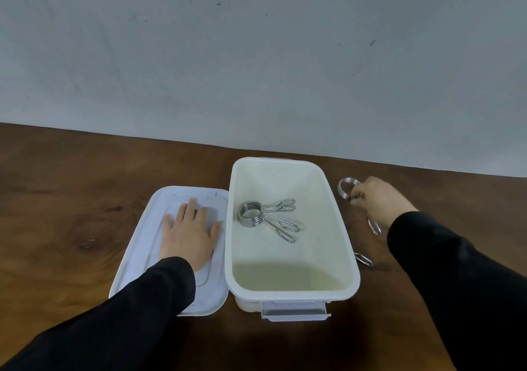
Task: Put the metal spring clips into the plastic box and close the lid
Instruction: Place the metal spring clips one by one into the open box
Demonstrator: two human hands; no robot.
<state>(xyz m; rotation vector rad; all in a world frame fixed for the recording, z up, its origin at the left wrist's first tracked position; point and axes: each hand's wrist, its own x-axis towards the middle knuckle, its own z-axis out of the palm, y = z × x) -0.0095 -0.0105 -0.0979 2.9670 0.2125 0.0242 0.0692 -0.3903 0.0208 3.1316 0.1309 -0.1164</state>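
Observation:
An open white plastic box stands on the wooden table, with one metal spring clip lying inside it. The white lid lies flat to the left of the box, and my left hand rests palm-down on it with fingers spread. To the right of the box, my right hand is closed on a second spring clip; its coil sticks out to the left of my fingers and a handle loop shows below my wrist. Another wire loop lies on the table by the box's right side.
The brown wooden table runs back to a grey wall just behind the box. A latch flap sticks out from the box's near end.

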